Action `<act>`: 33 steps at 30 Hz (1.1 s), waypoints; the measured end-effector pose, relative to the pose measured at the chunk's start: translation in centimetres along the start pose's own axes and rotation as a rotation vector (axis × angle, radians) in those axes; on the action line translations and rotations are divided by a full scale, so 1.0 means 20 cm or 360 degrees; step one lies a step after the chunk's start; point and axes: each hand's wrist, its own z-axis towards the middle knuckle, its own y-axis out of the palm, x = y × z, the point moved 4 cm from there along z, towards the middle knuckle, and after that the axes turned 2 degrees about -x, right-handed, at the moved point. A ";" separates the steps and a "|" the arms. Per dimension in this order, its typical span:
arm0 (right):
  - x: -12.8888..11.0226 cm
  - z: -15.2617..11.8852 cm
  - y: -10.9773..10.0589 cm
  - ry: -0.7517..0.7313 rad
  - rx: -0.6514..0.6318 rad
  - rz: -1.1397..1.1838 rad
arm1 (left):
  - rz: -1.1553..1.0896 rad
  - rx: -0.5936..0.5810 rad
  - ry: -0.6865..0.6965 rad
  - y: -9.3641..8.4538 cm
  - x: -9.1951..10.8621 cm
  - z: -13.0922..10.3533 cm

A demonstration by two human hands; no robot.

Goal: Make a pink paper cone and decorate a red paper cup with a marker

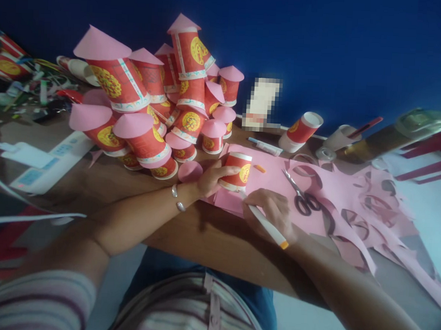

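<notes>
Many cups (189, 52) wore pink cones (103, 44) | red cup (234, 179), gripped by left hand (211, 178), lacked one | right hand (277, 207) gripped white marker (267, 224) | cup stack (300, 131) uncapped

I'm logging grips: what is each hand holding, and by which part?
The left hand holds a red paper cup by its side. The right hand holds a white pen-like tool near the end by the cup, its orange end free.

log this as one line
left hand: holds red-yellow paper cup; right hand: holds white pen with orange end, near cup's lower edge; beside: black-handled metal scissors on pink paper
</notes>
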 end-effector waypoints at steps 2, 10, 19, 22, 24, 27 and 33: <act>0.00 0.00 0.00 -0.0003 -0.0011 0.0005 | -0.0017 0.0048 -0.0025 0.00 0.00 0.00; -0.02 0.02 0.00 -0.0017 -0.0044 -0.0007 | -0.0031 0.0045 -0.0016 0.00 0.00 0.00; -0.02 0.04 0.00 -0.0004 -0.0032 -0.0026 | 0.0024 0.0104 -0.0021 0.01 0.01 -0.01; -0.02 0.03 0.01 0.0009 -0.0048 -0.0014 | 0.0037 0.0084 -0.0013 0.01 0.01 -0.01; -0.01 0.03 0.01 0.0029 -0.0054 -0.0011 | 0.0042 0.0070 -0.0012 0.01 0.01 -0.01; 0.00 0.02 0.02 0.0047 -0.0068 -0.0014 | 0.0049 0.0025 -0.0002 0.02 0.01 -0.01; 0.00 0.02 0.02 -0.0017 -0.0066 0.0027 | 0.0096 -0.0050 0.0010 0.02 0.01 -0.01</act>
